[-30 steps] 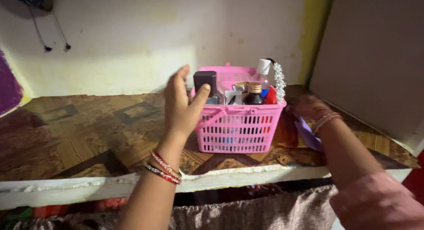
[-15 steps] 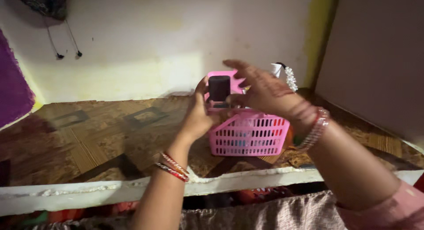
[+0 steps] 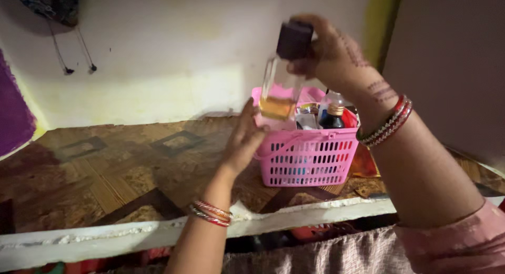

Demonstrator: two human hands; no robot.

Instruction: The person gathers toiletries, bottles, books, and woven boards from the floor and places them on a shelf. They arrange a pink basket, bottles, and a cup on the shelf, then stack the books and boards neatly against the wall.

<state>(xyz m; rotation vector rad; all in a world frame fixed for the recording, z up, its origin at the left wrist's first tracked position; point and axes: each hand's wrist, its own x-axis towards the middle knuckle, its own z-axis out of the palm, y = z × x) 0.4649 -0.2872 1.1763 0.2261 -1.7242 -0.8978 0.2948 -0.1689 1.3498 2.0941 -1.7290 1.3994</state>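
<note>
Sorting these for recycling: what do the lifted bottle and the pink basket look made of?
The bottle looks like clear glass or hard plastic, since the amber liquid shows through; its dark cap seems matte plastic. The right hand holds it by the cap. The basket looks like glossy moulded plastic with slotted walls.

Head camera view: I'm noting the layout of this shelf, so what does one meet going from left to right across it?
Purple cloth → hanging cords → left hand → clear bottle with dark cap → right hand → brown panel.
</note>
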